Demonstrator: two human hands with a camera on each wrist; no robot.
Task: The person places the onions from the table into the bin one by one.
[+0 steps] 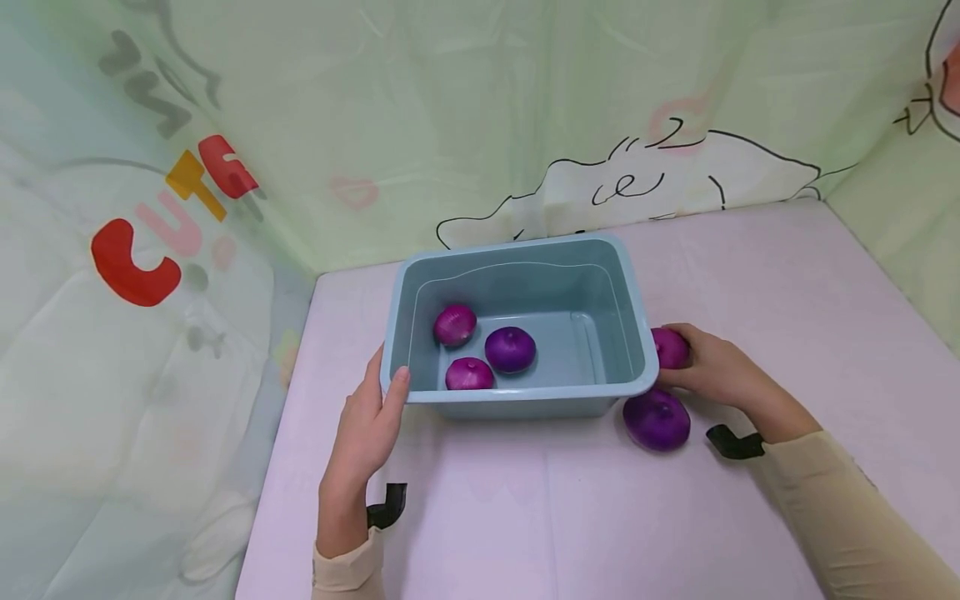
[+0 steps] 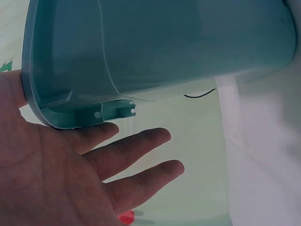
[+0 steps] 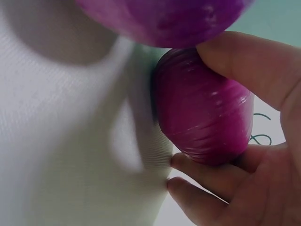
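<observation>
A light blue plastic bin [image 1: 525, 390] stands on the table with three red onions inside: one at the left [image 1: 454, 325], a darker one [image 1: 510, 349] and one by the front wall [image 1: 469, 374]. At its left end my left hand [image 1: 367, 429] holds the rim, thumb over the edge; in the left wrist view the other fingers [image 2: 136, 150] extend along the outside. Right of the bin, my right hand [image 1: 716, 367] grips a magenta onion [image 3: 204, 108] between thumb and fingers, low by the table. A large dark purple onion [image 1: 657, 420] lies just in front.
The pale lilac table [image 1: 480, 517] meets a green printed cloth backdrop [image 1: 480, 125] behind, with another cloth side [image 1: 112, 400] on the left. Black bent pieces [image 1: 735, 442] sit at both wrists.
</observation>
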